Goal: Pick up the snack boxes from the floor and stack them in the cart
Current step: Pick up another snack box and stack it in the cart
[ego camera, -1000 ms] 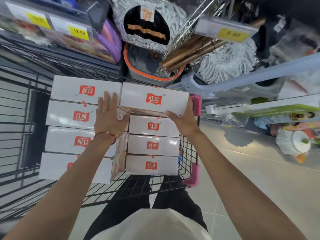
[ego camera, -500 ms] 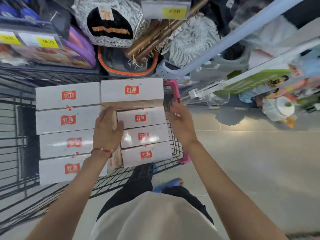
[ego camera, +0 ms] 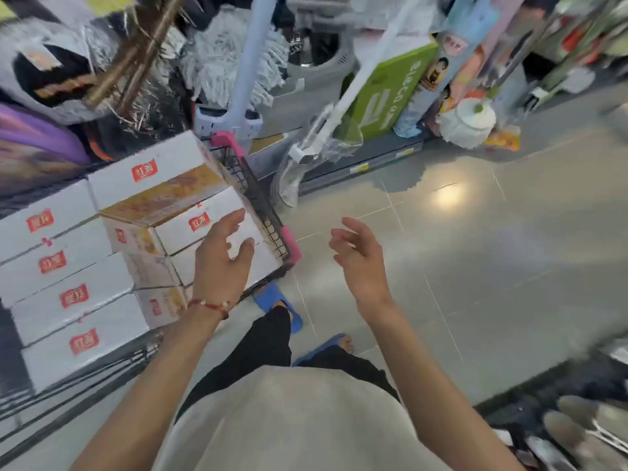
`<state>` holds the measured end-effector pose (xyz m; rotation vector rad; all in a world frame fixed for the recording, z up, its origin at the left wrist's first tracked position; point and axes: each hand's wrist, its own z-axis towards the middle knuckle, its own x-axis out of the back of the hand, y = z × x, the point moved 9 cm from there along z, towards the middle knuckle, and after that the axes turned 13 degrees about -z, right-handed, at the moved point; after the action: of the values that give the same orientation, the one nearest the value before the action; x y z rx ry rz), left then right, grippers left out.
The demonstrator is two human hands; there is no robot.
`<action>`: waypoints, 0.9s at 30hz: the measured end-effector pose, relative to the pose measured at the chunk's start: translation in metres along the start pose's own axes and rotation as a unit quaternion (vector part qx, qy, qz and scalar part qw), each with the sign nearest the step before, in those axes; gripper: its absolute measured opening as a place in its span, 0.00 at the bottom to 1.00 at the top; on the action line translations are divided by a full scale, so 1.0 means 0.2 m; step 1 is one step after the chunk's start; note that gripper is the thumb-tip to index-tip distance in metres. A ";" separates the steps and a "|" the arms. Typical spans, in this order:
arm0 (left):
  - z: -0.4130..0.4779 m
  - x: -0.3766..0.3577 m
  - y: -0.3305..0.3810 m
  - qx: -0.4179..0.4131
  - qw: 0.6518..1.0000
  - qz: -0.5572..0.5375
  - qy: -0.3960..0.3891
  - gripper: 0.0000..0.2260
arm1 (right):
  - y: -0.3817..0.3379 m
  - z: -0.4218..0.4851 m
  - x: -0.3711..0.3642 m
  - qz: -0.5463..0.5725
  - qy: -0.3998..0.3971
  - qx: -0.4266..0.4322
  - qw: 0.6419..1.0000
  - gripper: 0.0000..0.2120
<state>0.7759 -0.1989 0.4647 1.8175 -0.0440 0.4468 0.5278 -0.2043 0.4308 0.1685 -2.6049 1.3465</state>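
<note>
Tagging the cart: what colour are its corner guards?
Pink. The corner guards show best in the head view.

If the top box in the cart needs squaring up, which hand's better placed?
Left. The left hand is open over the cart, close to the top box. The right hand, also open, is out over the floor past the cart's side.

Grey mop heads (ego camera: 234, 59), green box (ego camera: 390, 93), blue slippers (ego camera: 272, 297)
</note>
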 end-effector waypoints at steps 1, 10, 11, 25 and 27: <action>-0.04 -0.08 0.03 -0.004 1.000 -0.002 -0.015 0.19 | 0.04 -0.04 0.09 0.010 0.011 -0.002 1.000 0.17; -0.43 -0.92 0.32 -0.048 0.979 -0.014 -0.198 0.19 | 0.38 -0.39 0.89 0.088 0.137 -0.028 0.986 0.13; -0.46 -1.01 0.35 -0.054 0.974 -0.011 -0.219 0.19 | 0.41 -0.41 0.97 0.099 0.153 -0.031 0.983 0.13; -0.47 -2.15 0.73 -0.028 0.910 -0.053 -0.409 0.16 | 0.65 -0.38 1.78 0.226 0.311 -0.088 0.919 0.13; -0.43 -2.33 0.80 -0.016 0.901 -0.065 -0.428 0.15 | 0.63 -0.31 1.90 0.228 0.331 -0.089 0.911 0.13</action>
<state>0.2797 -0.2585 0.4796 1.8407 -0.5277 -0.4745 0.1415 -0.0848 0.4541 -0.8275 -2.2016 1.0124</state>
